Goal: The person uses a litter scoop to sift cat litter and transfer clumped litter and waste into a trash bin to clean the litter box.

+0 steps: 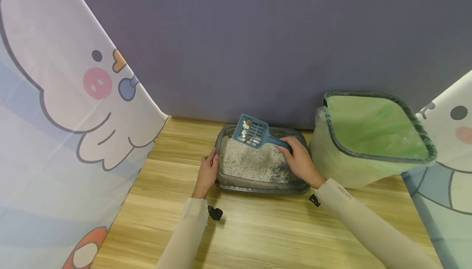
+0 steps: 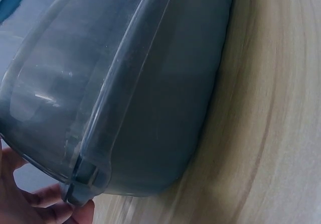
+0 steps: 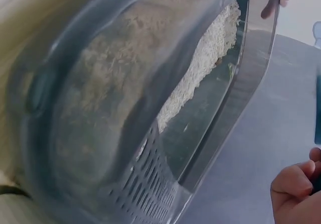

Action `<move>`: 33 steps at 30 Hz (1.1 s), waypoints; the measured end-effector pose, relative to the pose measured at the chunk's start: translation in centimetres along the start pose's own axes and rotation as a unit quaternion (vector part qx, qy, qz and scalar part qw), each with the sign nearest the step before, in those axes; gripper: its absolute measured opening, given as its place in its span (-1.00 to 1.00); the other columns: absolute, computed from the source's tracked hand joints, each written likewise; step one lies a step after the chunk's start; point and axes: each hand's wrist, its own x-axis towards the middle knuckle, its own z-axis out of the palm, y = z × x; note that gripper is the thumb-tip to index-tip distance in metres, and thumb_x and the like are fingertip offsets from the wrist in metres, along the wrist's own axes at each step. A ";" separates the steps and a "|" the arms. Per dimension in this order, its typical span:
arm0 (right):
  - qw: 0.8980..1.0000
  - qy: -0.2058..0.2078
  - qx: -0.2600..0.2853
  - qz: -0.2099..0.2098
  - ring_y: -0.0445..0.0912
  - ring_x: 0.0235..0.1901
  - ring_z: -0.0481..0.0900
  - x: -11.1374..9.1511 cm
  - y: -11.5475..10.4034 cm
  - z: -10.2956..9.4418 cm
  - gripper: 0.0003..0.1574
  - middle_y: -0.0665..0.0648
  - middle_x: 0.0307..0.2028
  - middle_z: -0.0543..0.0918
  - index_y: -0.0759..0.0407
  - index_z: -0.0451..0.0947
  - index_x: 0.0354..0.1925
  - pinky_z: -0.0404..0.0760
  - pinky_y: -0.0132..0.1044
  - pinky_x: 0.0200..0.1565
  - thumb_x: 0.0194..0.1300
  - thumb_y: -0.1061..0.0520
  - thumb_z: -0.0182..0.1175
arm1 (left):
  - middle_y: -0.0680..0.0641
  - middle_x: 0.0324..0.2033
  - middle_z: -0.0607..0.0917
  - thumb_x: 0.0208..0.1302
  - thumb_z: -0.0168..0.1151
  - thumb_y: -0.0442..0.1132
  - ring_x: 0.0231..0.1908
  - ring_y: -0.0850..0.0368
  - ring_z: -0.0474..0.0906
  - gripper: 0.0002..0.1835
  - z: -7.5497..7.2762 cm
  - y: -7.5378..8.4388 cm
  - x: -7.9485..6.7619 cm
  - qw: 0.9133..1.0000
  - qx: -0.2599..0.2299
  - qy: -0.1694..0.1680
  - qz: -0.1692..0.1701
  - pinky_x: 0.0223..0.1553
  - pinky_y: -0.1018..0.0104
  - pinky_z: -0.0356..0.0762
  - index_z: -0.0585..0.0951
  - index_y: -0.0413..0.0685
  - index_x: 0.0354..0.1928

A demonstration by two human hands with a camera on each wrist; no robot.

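Note:
A grey litter box (image 1: 258, 188) with pale granular litter (image 1: 247, 164) stands on the wooden surface. My left hand (image 1: 206, 174) grips its left side; in the left wrist view, the fingers of that hand (image 2: 42, 206) curl at the rim's corner. My right hand (image 1: 300, 162) holds a blue slotted litter scoop (image 1: 266, 136) by its handle above the litter. On the scoop's head lie a few white and brown clumps (image 1: 246, 124). In the right wrist view, the hand (image 3: 296, 189) shows at the right edge, most of the scoop being outside the picture.
To the right of the box stands a bin (image 1: 346, 172) with a pale green liner and a dark rim. Behind is a grey wall (image 1: 236, 47), and printed cartoon sheets (image 1: 73, 76) hang at both sides. The wood-grain surface (image 1: 258, 236) extends in front of the box.

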 end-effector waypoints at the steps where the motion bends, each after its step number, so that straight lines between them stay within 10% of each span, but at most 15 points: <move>1: 1.000 0.013 0.000 -0.003 -0.09 -0.41 0.34 -0.2 0.1 -0.2 -0.68 0.08 -0.17 0.48 0.14 0.46 0.06 0.32 -0.15 -0.34 0.42 0.05 0.05 | -0.33 -0.05 0.42 0.49 -0.16 0.01 -0.15 -0.21 0.44 -0.47 0.1 0.0 0.0 1.000 0.001 -0.003 0.002 -0.10 -0.09 0.36 0.31 -0.07 0.38; 19: 0.982 0.167 -0.042 -0.082 -0.23 -0.64 0.27 -2.4 -6.6 -7.7 -0.70 0.05 -0.37 0.55 0.20 0.61 -0.03 0.25 -0.44 -0.57 0.24 0.30 0.24 | -0.34 -0.05 0.40 0.49 -0.22 0.06 -0.15 -0.21 0.43 -0.42 0.1 -0.4 0.1 1.000 -0.001 -0.025 0.003 -0.11 -0.11 0.36 0.26 -0.08 0.40; 33: 0.943 0.306 -0.126 0.029 -0.37 -0.56 0.30 -5.3 -7.4 -18.4 -0.68 -0.24 -0.36 0.48 0.22 0.64 -0.01 0.25 -0.58 -0.46 0.27 0.19 0.25 | -0.38 -0.01 0.40 0.50 -0.19 0.03 -0.13 -0.24 0.41 -0.44 -0.5 -0.9 0.5 0.999 -0.017 -0.028 0.009 -0.05 -0.15 0.33 0.28 -0.11 0.39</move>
